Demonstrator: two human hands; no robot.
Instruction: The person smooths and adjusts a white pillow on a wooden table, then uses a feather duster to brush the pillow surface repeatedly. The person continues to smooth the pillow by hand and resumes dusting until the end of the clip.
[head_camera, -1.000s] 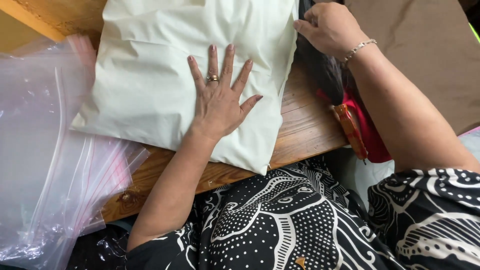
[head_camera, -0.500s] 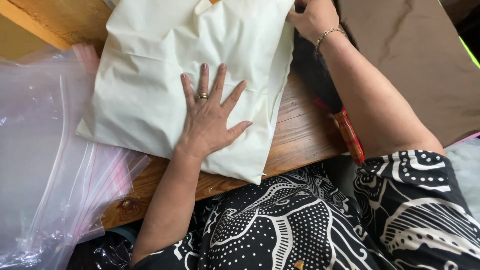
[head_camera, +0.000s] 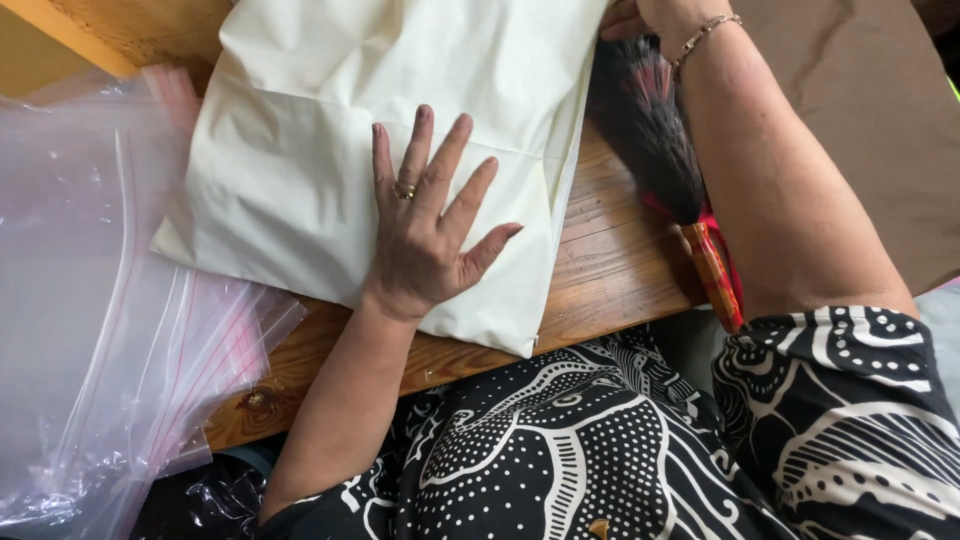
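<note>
Left hand (head_camera: 425, 235) lay flat, palm down, on a cream-white bag (head_camera: 330, 150), fingers (head_camera: 440, 165) spread wide and gripping nothing; a ring sat on one finger. The bag lay flat and creased on the wooden counter (head_camera: 610, 270), its lower right corner almost at the counter's near edge and its top running out of view at the far side. Right hand (head_camera: 640, 15) was at the bag's upper right edge, mostly cut off by the frame, so its fingers couldn't be read as open or closed; a thin bracelet (head_camera: 705, 35) showed on the wrist. Just beside the bag's right edge lay a dark feather duster (head_camera: 650, 140) with an orange-red handle (head_camera: 715, 275), handle end at the counter's near right edge, under the right forearm. A heap of clear zip bags (head_camera: 110, 330) with red seal strips spilled over the counter's left edge, touching the cream bag's left corner. Brown card sheet (head_camera: 850, 110) lay past the counter's right side.
</note>
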